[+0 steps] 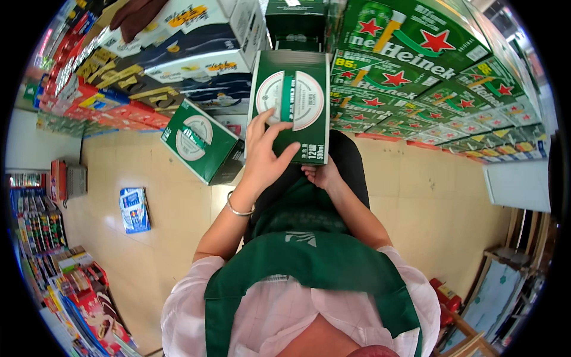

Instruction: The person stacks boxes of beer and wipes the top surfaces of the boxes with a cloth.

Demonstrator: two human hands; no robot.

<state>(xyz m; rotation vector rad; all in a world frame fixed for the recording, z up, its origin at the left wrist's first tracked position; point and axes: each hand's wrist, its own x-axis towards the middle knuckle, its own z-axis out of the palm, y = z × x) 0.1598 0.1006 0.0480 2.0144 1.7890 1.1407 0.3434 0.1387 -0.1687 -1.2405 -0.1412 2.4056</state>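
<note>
The green carton (309, 134) looks like smooth printed cardboard with a faint sheen, its carry strip (288, 95) like glossier plastic. Left of the carton, the green box (207, 156) shows similar smooth cardboard; to its right, the stacked cases (410, 56) look like coated, shiny cardboard. Below the carton are a bangle (240, 210) of polished metal, an apron (306, 259) of matt cloth and a shirt (185, 300) of thin, creased cloth.
</note>
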